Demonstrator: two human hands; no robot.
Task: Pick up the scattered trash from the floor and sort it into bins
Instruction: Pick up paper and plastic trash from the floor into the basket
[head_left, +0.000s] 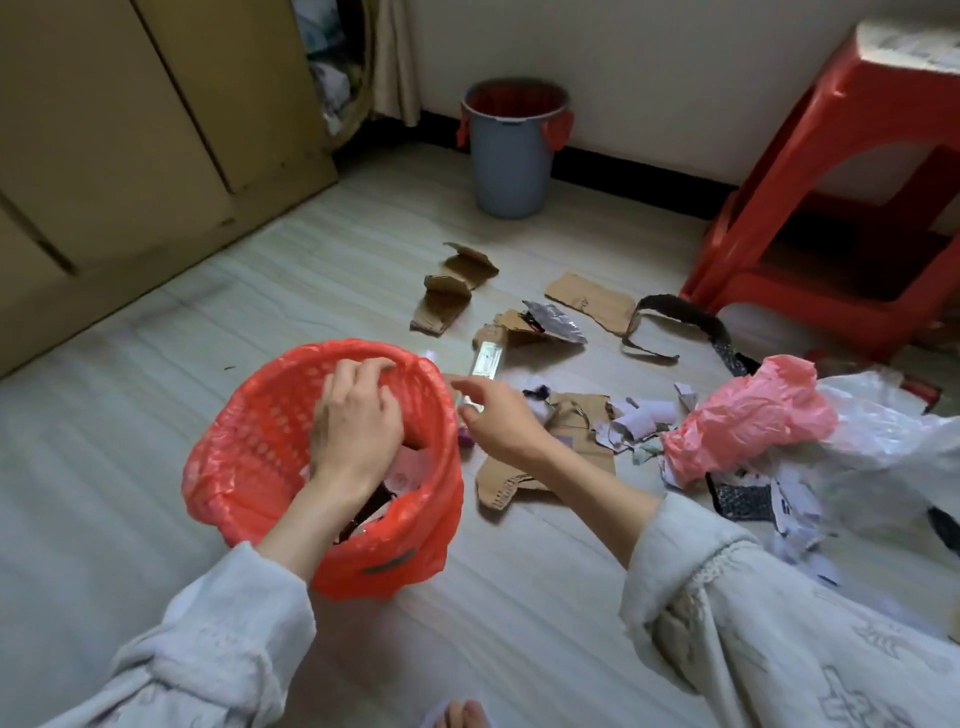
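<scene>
Sorting trash, part done

Left hand (358, 415), fingers curled, empties over the red-lined bin (249, 467); right hand (498, 421), open and empty, reaches toward cardboard scraps (587, 299), paper and bags still littering the floor (156, 364).

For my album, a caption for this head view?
Left hand over red-lined basket, right hand reaching toward floor scraps.
</scene>
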